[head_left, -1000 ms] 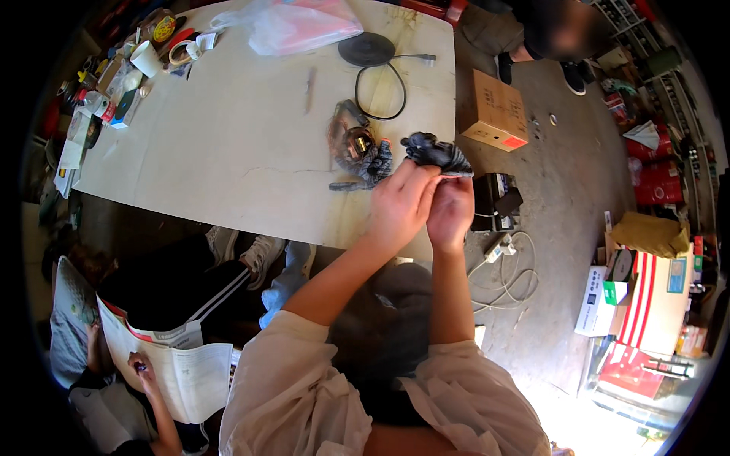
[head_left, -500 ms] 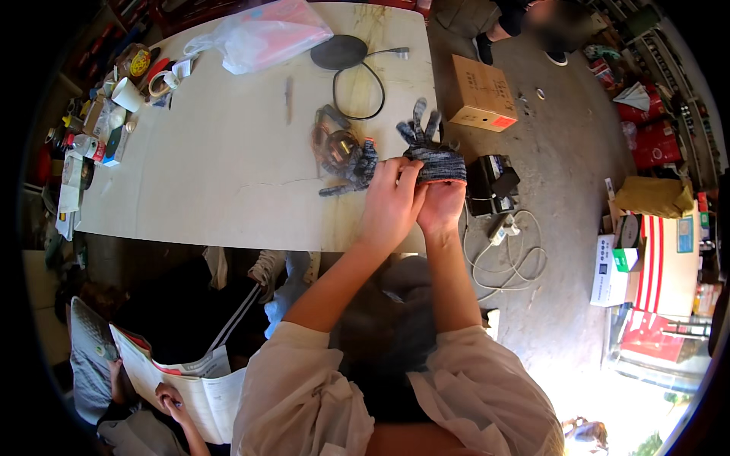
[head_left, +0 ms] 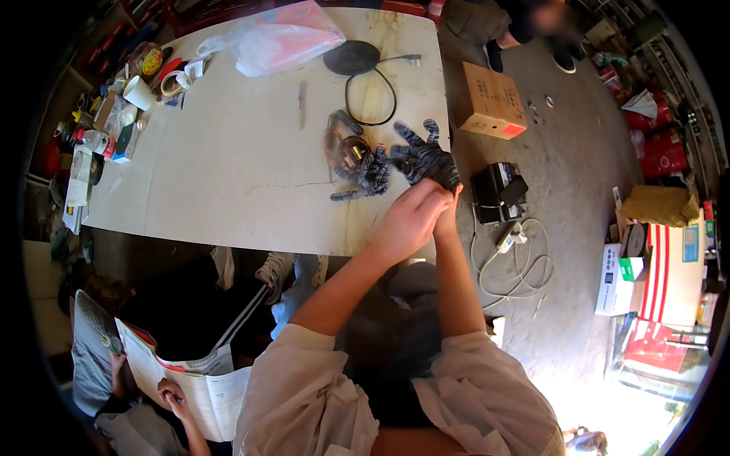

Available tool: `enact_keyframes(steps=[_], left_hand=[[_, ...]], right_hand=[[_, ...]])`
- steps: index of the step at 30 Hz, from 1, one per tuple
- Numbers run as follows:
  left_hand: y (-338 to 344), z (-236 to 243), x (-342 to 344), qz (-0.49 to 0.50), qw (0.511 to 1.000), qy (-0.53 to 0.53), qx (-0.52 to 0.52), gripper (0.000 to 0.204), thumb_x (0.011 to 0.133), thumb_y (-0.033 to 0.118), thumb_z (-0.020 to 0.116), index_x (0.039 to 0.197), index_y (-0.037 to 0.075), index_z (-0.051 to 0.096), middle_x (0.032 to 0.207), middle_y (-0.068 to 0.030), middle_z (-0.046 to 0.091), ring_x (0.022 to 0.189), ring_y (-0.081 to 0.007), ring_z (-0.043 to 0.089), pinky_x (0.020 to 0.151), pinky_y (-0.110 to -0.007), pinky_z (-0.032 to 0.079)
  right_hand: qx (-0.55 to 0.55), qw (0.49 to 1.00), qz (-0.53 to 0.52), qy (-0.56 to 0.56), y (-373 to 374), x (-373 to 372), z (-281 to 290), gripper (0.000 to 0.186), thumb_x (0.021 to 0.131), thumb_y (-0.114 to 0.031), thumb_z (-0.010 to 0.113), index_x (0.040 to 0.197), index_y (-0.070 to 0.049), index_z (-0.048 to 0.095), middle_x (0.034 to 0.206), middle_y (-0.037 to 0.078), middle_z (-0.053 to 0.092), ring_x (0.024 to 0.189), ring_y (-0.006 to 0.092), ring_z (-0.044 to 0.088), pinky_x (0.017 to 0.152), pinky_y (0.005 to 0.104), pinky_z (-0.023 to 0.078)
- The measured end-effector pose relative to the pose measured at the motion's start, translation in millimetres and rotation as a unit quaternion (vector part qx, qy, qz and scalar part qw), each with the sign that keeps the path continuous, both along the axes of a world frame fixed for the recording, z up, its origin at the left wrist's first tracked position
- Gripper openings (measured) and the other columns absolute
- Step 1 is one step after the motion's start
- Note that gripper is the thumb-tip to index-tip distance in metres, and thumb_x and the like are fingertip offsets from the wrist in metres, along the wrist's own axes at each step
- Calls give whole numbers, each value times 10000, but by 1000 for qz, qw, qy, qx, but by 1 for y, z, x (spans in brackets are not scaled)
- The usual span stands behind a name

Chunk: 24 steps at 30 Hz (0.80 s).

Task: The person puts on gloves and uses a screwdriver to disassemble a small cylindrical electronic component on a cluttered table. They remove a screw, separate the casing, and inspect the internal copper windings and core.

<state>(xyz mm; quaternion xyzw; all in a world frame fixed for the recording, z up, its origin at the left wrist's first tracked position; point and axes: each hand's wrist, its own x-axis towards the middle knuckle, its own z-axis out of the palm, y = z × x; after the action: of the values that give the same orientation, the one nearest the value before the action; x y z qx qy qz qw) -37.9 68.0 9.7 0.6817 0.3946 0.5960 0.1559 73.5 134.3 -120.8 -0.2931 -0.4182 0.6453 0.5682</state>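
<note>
A grey-and-black knitted glove [head_left: 420, 156] covers my right hand [head_left: 435, 164], which is held over the table's right edge with its fingers spread. My left hand [head_left: 417, 214] is closed on the cuff at the right wrist; its fingertips are partly hidden. A second knitted glove [head_left: 372, 176] of the same kind lies on the table just left of the gloved hand. Touching that glove is a round part with copper-coloured wire [head_left: 350, 152], whose exact kind I cannot tell.
A dark round disc [head_left: 351, 57] with a black cable lies farther back on the table [head_left: 220, 175], near a plastic bag [head_left: 285, 38]. Tapes, a cup and bottles crowd the left edge. On the floor at right are a carton [head_left: 493, 100], a black box [head_left: 498, 194] and a power strip [head_left: 511, 237]. Someone sits at lower left with papers.
The glove has gone farther down over my right hand, covering its palm. My left hand has shifted from the back of the glove to the cuff at the wrist.
</note>
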Motion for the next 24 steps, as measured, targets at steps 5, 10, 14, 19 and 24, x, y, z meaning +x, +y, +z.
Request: enact_keyframes(steps=[5, 10, 14, 19, 24], left_hand=[[4, 6, 12, -41, 991, 109, 60, 211, 743, -15, 627, 947, 15, 579, 917, -121, 569, 808, -307, 560, 716, -375, 483], [6, -4, 0, 88, 993, 73, 3, 220, 732, 55, 642, 939, 28, 573, 920, -104, 551, 877, -305, 545, 774, -385, 465], [13, -16, 2, 108, 990, 83, -37, 218, 739, 29, 629, 951, 14, 579, 919, -117, 567, 864, -310, 552, 756, -376, 472], [15, -24, -2, 142, 985, 77, -63, 229, 745, 4, 610, 969, 15, 565, 881, -131, 555, 827, -325, 564, 716, -391, 480], [3, -16, 3, -34, 995, 43, -88, 246, 742, -17, 594, 979, 19, 538, 854, -145, 538, 791, -334, 570, 664, -401, 484]], right_hand=[[47, 977, -61, -198, 32, 41, -63, 434, 969, -394, 405, 1196, -39, 509, 1190, 76, 547, 1058, 215, 516, 944, 347, 421], [-82, 958, 101, 256, 1, -5, 96, 363, 958, -327, 405, 1110, -30, 550, 1117, 95, 584, 1001, 232, 541, 912, 359, 437], [-116, 952, 74, 272, -7, -9, 109, 389, 969, -321, 348, 1148, -24, 526, 1159, 108, 567, 1048, 259, 527, 964, 370, 405], [-107, 942, 107, 301, -7, -17, 116, 416, 975, -310, 326, 1220, -17, 490, 1237, 112, 535, 1119, 274, 501, 1007, 369, 377], [-52, 963, 56, 257, 8, 2, 97, 448, 978, -286, 320, 1304, -2, 438, 1294, 115, 507, 1163, 265, 481, 1034, 373, 357]])
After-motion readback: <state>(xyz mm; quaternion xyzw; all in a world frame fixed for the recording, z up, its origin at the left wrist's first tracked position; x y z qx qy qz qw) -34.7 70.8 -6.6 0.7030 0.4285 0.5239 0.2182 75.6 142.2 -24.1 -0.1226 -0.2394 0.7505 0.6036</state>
